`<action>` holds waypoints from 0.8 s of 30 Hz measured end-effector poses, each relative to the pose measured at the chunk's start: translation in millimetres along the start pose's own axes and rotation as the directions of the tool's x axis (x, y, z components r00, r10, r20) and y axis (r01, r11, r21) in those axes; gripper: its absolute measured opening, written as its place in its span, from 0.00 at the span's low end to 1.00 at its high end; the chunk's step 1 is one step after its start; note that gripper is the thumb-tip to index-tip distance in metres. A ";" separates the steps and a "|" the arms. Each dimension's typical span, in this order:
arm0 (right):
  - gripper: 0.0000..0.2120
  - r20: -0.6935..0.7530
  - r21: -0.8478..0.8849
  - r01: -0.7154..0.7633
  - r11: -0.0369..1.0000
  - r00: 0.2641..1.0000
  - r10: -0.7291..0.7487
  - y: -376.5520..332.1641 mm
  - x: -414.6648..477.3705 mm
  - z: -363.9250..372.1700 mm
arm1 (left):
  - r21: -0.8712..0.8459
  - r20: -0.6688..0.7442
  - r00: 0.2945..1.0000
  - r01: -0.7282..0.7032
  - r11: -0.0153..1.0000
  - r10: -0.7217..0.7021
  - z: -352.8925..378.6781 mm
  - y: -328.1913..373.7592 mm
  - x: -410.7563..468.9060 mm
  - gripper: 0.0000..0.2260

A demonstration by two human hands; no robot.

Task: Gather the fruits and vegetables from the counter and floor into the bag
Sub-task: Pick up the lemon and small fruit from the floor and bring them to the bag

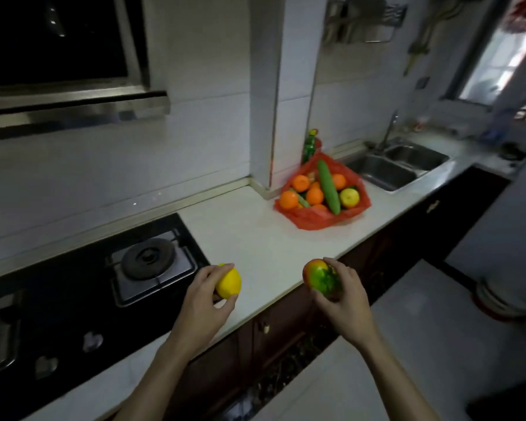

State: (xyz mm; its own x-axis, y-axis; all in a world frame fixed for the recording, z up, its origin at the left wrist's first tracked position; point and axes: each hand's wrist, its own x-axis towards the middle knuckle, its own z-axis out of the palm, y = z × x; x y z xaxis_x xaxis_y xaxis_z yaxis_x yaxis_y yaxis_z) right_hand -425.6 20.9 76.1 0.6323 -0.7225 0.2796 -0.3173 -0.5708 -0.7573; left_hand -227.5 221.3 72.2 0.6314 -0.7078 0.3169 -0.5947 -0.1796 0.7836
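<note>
Mostly done, by the look of it: the bag sits on the surface at about one o'clock from the hands, its mouth wide and heaped with oranges, a cucumber laid across the top, and a yellow-green fruit at its three o'clock edge. Two pieces are not in yet, and both are in hand. The left hand has its grip clamped on a lemon, fingers over the top and thumb beneath, low over the surface just at three o'clock of the stove. The right hand has its grip wrapped round a red-green fruit, held over the front edge of the surface. Both are well apart from the bag, so what remains, as I judge it, is to carry them up toward one o'clock and drop them in. No other loose produce shows on the surface between hands and bag, nor on the stretch of floor visible at four o'clock, though much of the floor lies out of view and more could be there. A green bottle stands just behind the bag at twelve o'clock, and the sink lies beyond at two.
</note>
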 end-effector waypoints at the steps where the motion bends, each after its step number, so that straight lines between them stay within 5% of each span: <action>1: 0.29 -0.020 0.000 -0.024 1.000 1.000 0.024 8.7 1.3 -10.5 | -0.009 0.018 1.000 -0.021 1.000 0.021 12.8 4.0 10.8 0.23; 13: 0.30 -0.188 -0.007 -0.175 0.985 0.967 0.170 84.8 42.6 -69.9 | -0.079 0.194 0.970 -0.132 0.988 0.145 128.4 25.6 123.2 0.24; 24: 0.29 -0.216 -0.062 -0.227 0.972 0.954 0.209 132.6 179.5 -76.7 | -0.136 0.251 0.954 -0.132 0.982 0.163 203.7 -0.3 277.8 0.23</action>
State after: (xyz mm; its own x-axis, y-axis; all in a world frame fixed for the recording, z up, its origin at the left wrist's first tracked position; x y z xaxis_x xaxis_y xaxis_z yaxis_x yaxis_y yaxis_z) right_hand -408.3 -214.3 71.1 0.3842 -0.8926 0.2359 -0.4958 -0.4151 -0.7628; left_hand -153.3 -114.4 51.1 0.3810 -0.8759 0.2960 -0.5991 0.0099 0.8006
